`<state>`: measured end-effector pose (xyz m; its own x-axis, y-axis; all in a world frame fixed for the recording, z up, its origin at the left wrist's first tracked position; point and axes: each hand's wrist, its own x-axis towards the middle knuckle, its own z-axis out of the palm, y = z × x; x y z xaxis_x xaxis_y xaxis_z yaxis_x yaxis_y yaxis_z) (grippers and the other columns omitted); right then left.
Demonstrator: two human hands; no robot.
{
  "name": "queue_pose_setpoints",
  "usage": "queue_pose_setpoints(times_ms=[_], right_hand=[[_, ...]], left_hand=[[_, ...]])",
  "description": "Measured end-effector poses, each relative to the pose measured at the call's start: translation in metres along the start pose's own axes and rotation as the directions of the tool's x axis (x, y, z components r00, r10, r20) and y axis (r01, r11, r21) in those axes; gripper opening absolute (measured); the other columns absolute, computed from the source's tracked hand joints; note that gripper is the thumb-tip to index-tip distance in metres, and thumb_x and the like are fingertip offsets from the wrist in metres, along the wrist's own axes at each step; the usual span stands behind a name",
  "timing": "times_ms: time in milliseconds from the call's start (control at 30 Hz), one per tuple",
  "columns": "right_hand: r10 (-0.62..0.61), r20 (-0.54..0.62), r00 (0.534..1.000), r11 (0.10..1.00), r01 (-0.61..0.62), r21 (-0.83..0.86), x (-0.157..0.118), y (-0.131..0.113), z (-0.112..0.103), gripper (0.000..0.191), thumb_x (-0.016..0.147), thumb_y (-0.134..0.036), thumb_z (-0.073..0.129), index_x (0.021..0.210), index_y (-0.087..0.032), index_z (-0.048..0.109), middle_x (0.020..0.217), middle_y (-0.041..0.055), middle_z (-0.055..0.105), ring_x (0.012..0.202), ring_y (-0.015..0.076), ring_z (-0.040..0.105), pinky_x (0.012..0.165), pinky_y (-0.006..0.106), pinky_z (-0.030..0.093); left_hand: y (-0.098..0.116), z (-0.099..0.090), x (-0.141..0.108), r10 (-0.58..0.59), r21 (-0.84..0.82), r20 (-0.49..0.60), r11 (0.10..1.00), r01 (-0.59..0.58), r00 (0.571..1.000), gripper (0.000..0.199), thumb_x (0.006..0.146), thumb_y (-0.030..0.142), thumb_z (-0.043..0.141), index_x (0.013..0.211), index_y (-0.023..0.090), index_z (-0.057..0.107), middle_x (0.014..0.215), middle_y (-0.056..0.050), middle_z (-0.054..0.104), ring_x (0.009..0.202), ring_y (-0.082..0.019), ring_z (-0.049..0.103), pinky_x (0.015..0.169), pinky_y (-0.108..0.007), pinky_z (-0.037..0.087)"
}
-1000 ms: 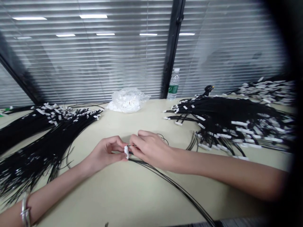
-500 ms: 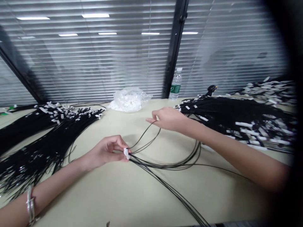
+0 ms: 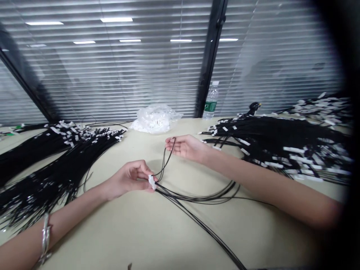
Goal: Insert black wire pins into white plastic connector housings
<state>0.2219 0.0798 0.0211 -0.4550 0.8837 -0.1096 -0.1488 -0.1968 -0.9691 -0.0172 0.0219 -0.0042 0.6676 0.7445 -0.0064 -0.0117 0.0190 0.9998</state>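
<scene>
Between the thumb and fingers of my left hand (image 3: 128,179) is a small white connector (image 3: 152,182). Several thin black wires (image 3: 194,198) run out of its right side, some curving to the right and some down to the table's front edge. Above and to the right, my right hand (image 3: 184,147) has its fingers closed at the top of a thin black wire loop (image 3: 169,155) that rises from the connector. The ends of the looped wires are too fine to make out.
Piles of black wires with white tips lie at the left (image 3: 92,150) and right (image 3: 281,135). A clear plastic bag (image 3: 156,119) of white pieces and a water bottle (image 3: 210,103) stand at the back, by the window blinds (image 3: 126,75).
My right hand has moved left and slightly down, and turned so its fingers show. The wire loop now stands steeper and nearer the connector. My left hand still holds the connector.
</scene>
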Motion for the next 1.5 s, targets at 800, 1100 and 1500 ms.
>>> queue_pose_setpoints(times_ms=[800, 1100, 1500], right_hand=[[-0.023, 0.339, 0.941, 0.288, 0.331, -0.899, -0.075, -0.033, 0.030, 0.025, 0.084, -0.032, 0.040, 0.068, -0.016, 0.051, 0.056, -0.0037, 0.053, 0.049, 0.0054, 0.039, 0.051, 0.020, 0.026], [-0.041, 0.388, 0.921, 0.258, 0.385, -0.886, -0.065, 0.003, 0.042, 0.022, 0.081, -0.028, 0.043, 0.066, -0.016, 0.053, 0.054, -0.0047, 0.047, 0.046, 0.0041, 0.034, 0.046, 0.021, 0.020], [-0.188, 0.357, 0.915, 0.149, 0.385, -0.911, -0.067, 0.003, 0.049, 0.025, 0.087, -0.025, 0.037, 0.073, -0.014, 0.055, 0.064, -0.0012, 0.052, 0.055, 0.0057, 0.040, 0.053, 0.021, 0.022]], left_hand=[[-0.001, 0.003, 0.001, -0.036, -0.044, -0.047, 0.998, 0.034, 0.998, 0.021, 0.072, 0.007, 0.066, 0.080, 0.015, 0.049, 0.090, -0.004, 0.067, 0.090, -0.019, 0.064, 0.076, -0.039, 0.055], [0.001, 0.005, 0.002, -0.034, -0.015, -0.054, 0.999, 0.033, 0.998, 0.023, 0.071, 0.004, 0.067, 0.080, 0.015, 0.049, 0.087, -0.002, 0.068, 0.094, -0.019, 0.064, 0.078, -0.040, 0.056], [-0.002, 0.002, 0.002, -0.034, -0.021, -0.058, 0.999, 0.032, 0.998, 0.025, 0.071, 0.004, 0.067, 0.079, 0.016, 0.047, 0.088, -0.001, 0.067, 0.085, -0.017, 0.066, 0.076, -0.039, 0.056]])
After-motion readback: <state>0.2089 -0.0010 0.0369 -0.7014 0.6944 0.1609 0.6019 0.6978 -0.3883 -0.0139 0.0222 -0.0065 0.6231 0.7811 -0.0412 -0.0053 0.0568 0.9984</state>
